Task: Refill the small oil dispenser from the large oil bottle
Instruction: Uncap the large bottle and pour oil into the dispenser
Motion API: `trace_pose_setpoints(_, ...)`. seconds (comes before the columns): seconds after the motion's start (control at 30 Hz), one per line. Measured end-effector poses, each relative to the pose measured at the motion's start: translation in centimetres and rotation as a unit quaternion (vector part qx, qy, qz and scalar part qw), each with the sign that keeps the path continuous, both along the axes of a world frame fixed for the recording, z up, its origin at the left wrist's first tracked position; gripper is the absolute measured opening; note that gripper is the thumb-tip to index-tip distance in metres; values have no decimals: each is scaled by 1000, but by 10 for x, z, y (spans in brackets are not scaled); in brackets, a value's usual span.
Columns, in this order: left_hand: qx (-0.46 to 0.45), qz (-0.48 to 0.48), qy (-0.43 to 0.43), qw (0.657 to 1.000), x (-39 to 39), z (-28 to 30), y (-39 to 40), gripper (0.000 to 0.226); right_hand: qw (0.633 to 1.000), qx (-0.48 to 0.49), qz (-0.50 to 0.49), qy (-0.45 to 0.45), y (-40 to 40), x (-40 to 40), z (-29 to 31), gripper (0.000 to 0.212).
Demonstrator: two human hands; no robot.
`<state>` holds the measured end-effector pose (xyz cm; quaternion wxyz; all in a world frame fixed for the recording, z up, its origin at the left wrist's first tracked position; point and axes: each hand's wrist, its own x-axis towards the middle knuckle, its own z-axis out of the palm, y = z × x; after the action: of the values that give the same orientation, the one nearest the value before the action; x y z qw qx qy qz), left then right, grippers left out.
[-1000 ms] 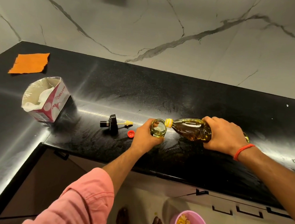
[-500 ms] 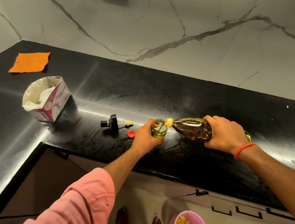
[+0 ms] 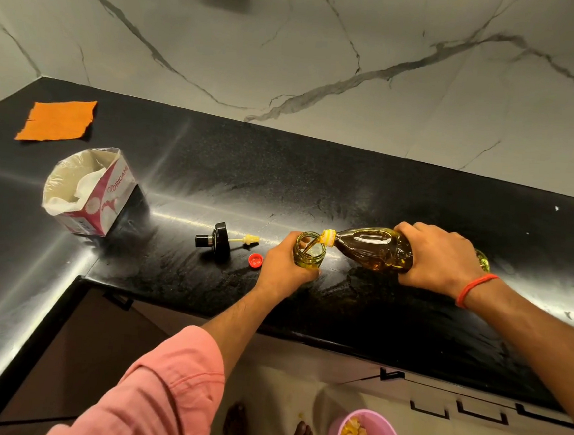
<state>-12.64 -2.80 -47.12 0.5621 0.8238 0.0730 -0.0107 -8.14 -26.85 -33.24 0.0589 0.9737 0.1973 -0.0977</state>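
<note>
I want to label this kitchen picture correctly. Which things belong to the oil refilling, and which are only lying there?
For the job: large oil bottle, small dispenser jar, black dispenser lid with brush, red cap.

Only lying about: tissue box, orange cloth, pink bowl on the floor.

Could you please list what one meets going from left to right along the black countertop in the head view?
Orange cloth → tissue box → black dispenser lid with brush → red cap → left hand holding the small oil dispenser → large oil bottle → right hand.
</note>
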Motion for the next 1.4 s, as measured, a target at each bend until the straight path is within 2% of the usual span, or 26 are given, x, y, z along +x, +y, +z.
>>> trace_pose_setpoints(0.4, 4, -2, 8, 1000, 0, 2, 0, 58, 1000, 2, 5, -7, 1, -2, 1, 68)
trace_pose_setpoints(1.4, 7, -2, 10, 1000, -1, 2, 0, 60, 1000, -10, 4, -11, -2, -1, 10, 72)
